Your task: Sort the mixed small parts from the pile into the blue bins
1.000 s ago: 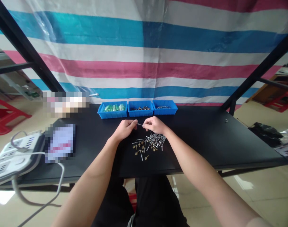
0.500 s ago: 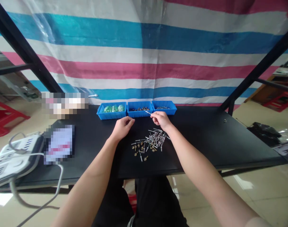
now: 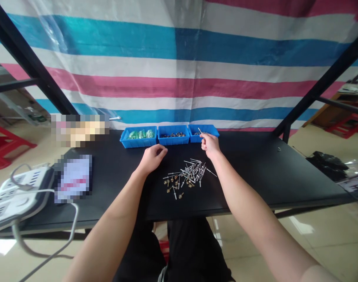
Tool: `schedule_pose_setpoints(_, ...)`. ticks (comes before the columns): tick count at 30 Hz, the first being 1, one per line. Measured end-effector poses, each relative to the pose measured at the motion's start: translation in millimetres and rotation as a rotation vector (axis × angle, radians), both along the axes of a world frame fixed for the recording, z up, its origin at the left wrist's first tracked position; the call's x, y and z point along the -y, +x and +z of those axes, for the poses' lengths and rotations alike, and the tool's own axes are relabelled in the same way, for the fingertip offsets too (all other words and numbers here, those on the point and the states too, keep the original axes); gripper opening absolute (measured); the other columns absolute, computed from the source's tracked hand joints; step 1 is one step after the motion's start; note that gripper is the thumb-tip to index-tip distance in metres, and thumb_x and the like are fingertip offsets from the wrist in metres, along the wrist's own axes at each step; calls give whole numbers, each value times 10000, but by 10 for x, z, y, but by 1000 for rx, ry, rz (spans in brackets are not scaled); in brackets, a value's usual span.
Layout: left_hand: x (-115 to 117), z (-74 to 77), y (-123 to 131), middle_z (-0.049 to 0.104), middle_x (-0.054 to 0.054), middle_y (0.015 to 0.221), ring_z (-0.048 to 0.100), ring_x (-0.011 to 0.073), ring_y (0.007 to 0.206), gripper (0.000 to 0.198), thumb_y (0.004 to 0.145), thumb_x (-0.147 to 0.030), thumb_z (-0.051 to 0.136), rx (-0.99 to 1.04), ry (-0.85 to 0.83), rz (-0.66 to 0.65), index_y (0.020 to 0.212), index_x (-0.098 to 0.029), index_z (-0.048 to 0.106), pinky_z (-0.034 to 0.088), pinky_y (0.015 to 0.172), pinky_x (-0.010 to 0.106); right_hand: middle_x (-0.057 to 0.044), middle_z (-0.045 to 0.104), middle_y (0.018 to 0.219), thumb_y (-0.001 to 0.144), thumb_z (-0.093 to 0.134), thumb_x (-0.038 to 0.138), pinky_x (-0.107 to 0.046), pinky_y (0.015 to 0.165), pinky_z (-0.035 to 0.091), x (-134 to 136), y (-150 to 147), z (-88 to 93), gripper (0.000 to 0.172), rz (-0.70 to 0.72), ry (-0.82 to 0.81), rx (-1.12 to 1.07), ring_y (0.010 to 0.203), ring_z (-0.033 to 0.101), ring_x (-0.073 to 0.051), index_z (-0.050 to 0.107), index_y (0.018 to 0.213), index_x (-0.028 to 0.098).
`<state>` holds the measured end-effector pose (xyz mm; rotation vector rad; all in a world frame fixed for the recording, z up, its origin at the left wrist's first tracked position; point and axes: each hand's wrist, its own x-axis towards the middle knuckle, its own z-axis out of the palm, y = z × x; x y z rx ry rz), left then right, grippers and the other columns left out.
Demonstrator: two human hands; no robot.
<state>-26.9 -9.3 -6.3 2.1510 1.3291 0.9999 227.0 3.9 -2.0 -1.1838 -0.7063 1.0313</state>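
Observation:
My right hand (image 3: 210,144) pinches a silver blind rivet (image 3: 199,130) at the front edge of the right blue bin (image 3: 212,136), which has similar silver pieces in it. My left hand (image 3: 152,158) rests on the table with its fingers curled in; whatever may be inside is hidden. Between my forearms lies a loose pile of blind rivets (image 3: 193,171). Several brass-coloured screws (image 3: 181,196) are scattered at its near left side. Small dark and coppery parts fill the middle blue bin (image 3: 173,141), and green plastic packets (image 3: 141,134) sit in the left blue bin (image 3: 138,145).
A white power strip (image 3: 18,196) with grey cables lies on the left of the black table (image 3: 255,176), beside a blurred purple item (image 3: 74,178). One small metal piece (image 3: 279,149) is at the far right. A striped sheet (image 3: 184,86) hangs behind the bins.
My right hand has moved right with the blind rivet, from near the middle bin to the front of the right bin. My left hand has stayed in place.

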Motion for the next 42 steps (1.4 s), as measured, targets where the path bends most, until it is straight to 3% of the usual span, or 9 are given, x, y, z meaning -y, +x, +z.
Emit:
schedule_pose_setpoints(10,18,19,6,659,38,752,567,168,673,304,823,-457,512,-6,-4,-6,814,-175,626,441,680,291,93,395,387,710,651,295,-177,316,153,-18,28,-30,159,-26,-10,15,298,283,-29,549,721,172)
schedule_pose_setpoints(15,-19,-24,-10,665,32,816,575,164,688,324,805,-410,545,17,-12,36,1028,-176,578,455,711,295,123,371,353,717,643,312,-186,326,155,0,18,6,328,6,43,-49,285,247,-45,571,1002,167)
schedule_pose_setpoints(19,-42,-45,-19,663,30,823,580,168,696,374,800,-397,552,19,-30,54,1101,-176,540,456,725,305,112,385,354,685,631,281,-193,331,150,4,23,5,300,55,59,-14,293,245,-47,591,952,151)
schedule_pose_setpoints(24,-38,-39,-19,665,36,830,582,175,706,367,796,-397,554,14,-36,54,1088,-175,546,457,733,314,79,421,385,666,633,307,-208,365,202,19,58,-34,151,133,17,318,340,309,-58,608,697,162)
schedule_pose_setpoints(30,-40,-40,-21,666,36,824,582,175,693,347,802,-412,542,8,-40,51,1058,-179,563,459,719,313,12,647,573,595,705,245,-234,570,380,113,92,36,86,525,-75,956,580,554,-119,683,569,165)
schedule_pose_setpoints(36,-40,-40,-20,667,32,815,586,177,701,337,797,-415,541,-8,-26,48,1041,-185,571,458,722,307,15,671,574,567,701,169,-229,555,378,177,54,93,22,708,-120,1109,577,575,-130,705,554,187)
schedule_pose_setpoints(42,-26,-29,-17,666,36,826,586,177,708,335,798,-400,538,-5,-33,42,1046,-177,567,458,728,307,-12,686,598,571,636,86,-229,552,384,184,23,58,119,667,-95,1221,602,606,-150,682,533,189)
